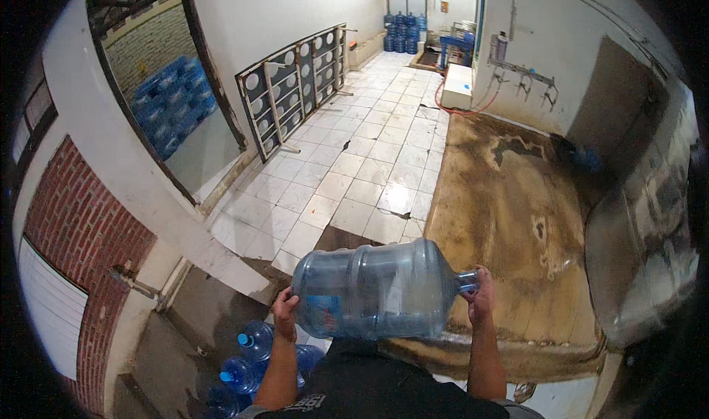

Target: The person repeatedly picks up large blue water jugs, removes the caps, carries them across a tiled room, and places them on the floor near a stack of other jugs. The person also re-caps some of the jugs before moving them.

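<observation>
A large clear-blue water jug (388, 286) lies sideways across the front of my body, its neck pointing right. Its bottom end rests against my left hand (285, 314), whose fingers press on the jug's edge. At the other end my right hand (480, 298) is wrapped round the narrow neck. A blue label shows on the jug's wall near the bottom. The jug looks see-through, with no water line that I can make out. Below my left forearm stand several blue jugs (257, 338) with light blue caps, partly hidden by the arm.
A white tiled floor (354, 175) runs ahead. A metal rack with round holes (295, 86) leans on the left wall. On the right is a stained brown basin floor (509, 234), with taps (524, 86) on the wall. Stacked blue jugs (405, 35) stand at the far end.
</observation>
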Demonstrator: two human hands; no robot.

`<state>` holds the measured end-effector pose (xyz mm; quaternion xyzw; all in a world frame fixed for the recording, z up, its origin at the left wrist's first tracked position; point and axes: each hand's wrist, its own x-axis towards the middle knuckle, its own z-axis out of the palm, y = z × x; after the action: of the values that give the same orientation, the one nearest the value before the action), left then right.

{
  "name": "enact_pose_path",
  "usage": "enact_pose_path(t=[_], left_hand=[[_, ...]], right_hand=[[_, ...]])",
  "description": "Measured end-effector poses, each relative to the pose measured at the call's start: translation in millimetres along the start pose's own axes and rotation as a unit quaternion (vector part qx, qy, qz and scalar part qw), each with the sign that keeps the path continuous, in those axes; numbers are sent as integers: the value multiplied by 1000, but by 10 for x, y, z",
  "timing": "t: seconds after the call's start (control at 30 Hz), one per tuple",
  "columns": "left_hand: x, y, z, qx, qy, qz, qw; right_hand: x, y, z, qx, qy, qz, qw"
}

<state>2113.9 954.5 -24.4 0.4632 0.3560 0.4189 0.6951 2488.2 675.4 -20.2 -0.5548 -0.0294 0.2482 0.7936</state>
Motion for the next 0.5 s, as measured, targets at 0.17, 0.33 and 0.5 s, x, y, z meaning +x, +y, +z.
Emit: enact_pose_path(t=[0.17,0.33,0.5], left_hand=[[1125,-331,303,27,12,-4,1000],[2696,-816,664,32,-14,-19,999],[4373,-727,1720,34,-82,-52,995]], right_hand=[[1506,-125,587,-23,-80,12,996],[2829,-206,1098,-24,-57,2,998],[3882,-609,1368,-29,36,-17,999]])
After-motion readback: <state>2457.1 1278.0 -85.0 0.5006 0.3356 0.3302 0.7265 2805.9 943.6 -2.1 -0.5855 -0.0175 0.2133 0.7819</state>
